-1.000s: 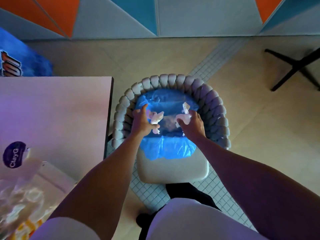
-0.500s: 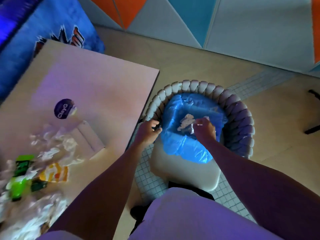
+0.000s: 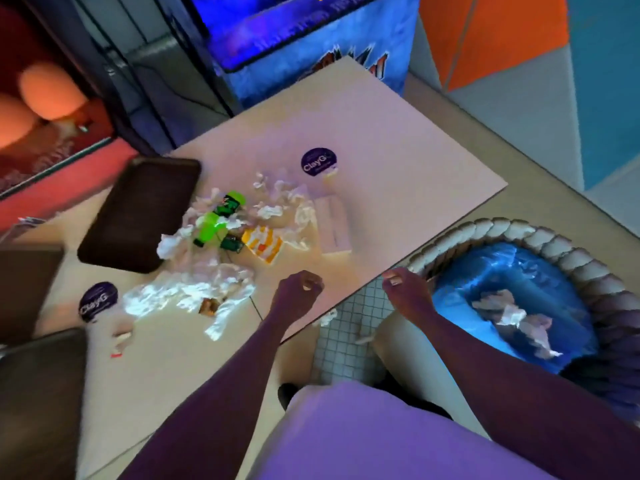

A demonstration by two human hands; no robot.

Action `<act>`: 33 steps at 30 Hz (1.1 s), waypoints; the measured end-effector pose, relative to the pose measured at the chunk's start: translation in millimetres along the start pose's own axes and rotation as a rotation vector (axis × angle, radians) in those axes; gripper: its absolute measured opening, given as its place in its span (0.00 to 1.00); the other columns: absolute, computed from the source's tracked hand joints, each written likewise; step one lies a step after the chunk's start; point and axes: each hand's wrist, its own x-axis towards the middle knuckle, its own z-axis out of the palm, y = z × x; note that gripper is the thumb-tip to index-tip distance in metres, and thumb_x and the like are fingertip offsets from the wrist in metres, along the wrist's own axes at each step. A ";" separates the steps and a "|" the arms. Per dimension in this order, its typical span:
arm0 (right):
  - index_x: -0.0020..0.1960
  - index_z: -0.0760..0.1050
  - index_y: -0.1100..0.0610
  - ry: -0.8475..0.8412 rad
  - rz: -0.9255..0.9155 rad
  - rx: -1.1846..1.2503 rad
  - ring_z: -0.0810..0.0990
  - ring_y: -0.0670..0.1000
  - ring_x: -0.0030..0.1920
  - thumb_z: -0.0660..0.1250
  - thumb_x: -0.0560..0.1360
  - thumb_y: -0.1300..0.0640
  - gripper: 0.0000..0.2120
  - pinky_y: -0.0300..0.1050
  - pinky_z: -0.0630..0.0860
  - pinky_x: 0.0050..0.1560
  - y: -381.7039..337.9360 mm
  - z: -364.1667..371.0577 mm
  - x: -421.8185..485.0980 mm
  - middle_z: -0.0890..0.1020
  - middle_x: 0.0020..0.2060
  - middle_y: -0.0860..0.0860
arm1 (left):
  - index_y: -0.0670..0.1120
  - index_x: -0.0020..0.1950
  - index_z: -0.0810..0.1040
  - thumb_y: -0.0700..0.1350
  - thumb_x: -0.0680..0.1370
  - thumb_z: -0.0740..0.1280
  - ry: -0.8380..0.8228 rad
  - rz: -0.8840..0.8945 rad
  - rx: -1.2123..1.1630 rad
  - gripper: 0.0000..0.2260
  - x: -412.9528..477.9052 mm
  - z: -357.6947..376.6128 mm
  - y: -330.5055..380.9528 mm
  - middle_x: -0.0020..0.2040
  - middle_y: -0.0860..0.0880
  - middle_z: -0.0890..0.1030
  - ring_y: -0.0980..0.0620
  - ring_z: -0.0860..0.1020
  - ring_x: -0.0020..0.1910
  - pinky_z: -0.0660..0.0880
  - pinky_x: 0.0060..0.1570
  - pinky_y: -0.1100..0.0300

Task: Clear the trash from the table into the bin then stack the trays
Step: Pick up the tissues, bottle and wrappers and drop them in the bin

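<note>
Trash lies across the table (image 3: 398, 174): crumpled white napkins (image 3: 277, 199), a green bottle (image 3: 218, 220), a yellow-and-white wrapper (image 3: 262, 244) and clear plastic wrap (image 3: 183, 296). A dark brown tray (image 3: 138, 216) sits at the table's left, and two more trays (image 3: 34, 403) show at the left edge. The blue-lined bin (image 3: 485, 282) stands on a woven-backed chair to the right, with crumpled napkins (image 3: 512, 313) inside. My left hand (image 3: 299, 294) hovers over the table's near edge with fingers curled, holding nothing. My right hand (image 3: 405, 289) is beside the table edge, fingers curled and empty.
Two round purple stickers (image 3: 317, 162) sit on the table. A flat white paper (image 3: 332, 220) lies near the right edge. A small scrap (image 3: 327, 318) is on the tiled floor below the table edge. A blue arcade cabinet (image 3: 311, 39) stands behind the table.
Both hands have let go of the napkins into the bin and pulled back left toward the table. The view has swung left, bringing the trash pile and trays into sight.
</note>
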 end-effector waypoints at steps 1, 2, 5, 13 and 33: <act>0.50 0.82 0.52 -0.030 -0.026 0.019 0.85 0.50 0.44 0.69 0.73 0.54 0.07 0.48 0.81 0.50 -10.5 7.9 -4.5 0.87 0.42 0.48 | 0.54 0.49 0.86 0.49 0.75 0.72 0.015 -0.021 -0.016 0.05 -5.9 -10.0 -12.2 0.48 0.56 0.88 0.58 0.85 0.48 0.81 0.54 0.58; 0.50 0.82 0.50 -0.059 -0.058 0.030 0.85 0.47 0.41 0.69 0.73 0.53 0.07 0.49 0.82 0.47 -21.8 20.9 -7.9 0.86 0.41 0.46 | 0.54 0.49 0.86 0.48 0.75 0.73 0.036 -0.049 -0.041 0.04 -13.7 -23.8 -27.3 0.47 0.56 0.87 0.58 0.85 0.47 0.81 0.53 0.58; 0.49 0.82 0.50 -0.128 -0.140 -0.024 0.83 0.41 0.38 0.69 0.73 0.54 0.06 0.44 0.82 0.45 -55.8 52.2 -18.9 0.86 0.40 0.44 | 0.54 0.49 0.86 0.49 0.76 0.72 0.101 -0.116 -0.076 0.05 -31.1 -60.1 -73.6 0.47 0.56 0.87 0.57 0.84 0.48 0.81 0.55 0.56; 0.50 0.81 0.49 -0.233 -0.336 -0.181 0.84 0.44 0.44 0.71 0.72 0.54 0.07 0.45 0.80 0.49 -131.1 133.4 -46.5 0.85 0.44 0.43 | 0.53 0.49 0.86 0.49 0.77 0.72 0.221 -0.232 -0.185 0.04 -74.0 -126.3 -174.4 0.46 0.56 0.87 0.55 0.85 0.46 0.79 0.57 0.56; 0.64 0.75 0.46 -0.552 -0.660 -0.795 0.67 0.60 0.65 0.70 0.69 0.33 0.28 0.55 0.75 0.61 -230.7 285.7 -52.6 0.62 0.69 0.55 | 0.55 0.55 0.85 0.52 0.80 0.71 0.459 -0.479 -0.314 0.07 -142.6 -175.7 -255.9 0.49 0.56 0.86 0.56 0.84 0.47 0.77 0.53 0.59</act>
